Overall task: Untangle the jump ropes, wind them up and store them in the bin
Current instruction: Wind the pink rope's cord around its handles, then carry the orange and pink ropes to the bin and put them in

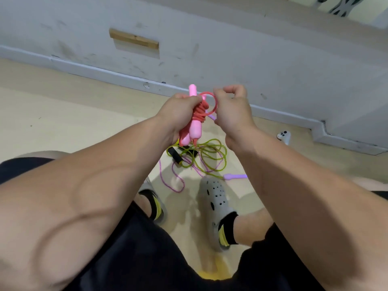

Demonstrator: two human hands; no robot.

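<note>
My left hand (178, 112) grips a pink-handled jump rope (195, 129), both handles held together with the red cord wound round them. My right hand (231, 108) pinches a red loop of that cord (212, 101) just right of the bundle. On the floor below lie a green rope with black handles (201, 154) and a purple rope (178, 183), tangled together. One purple handle (233, 176) rests beside my right shoe. No bin is in view.
A grey wall with a skirting board (126, 76) runs behind the ropes. A white controller (284, 136) lies on the floor at right. My feet in grey clogs (216, 202) stand close to the tangled ropes.
</note>
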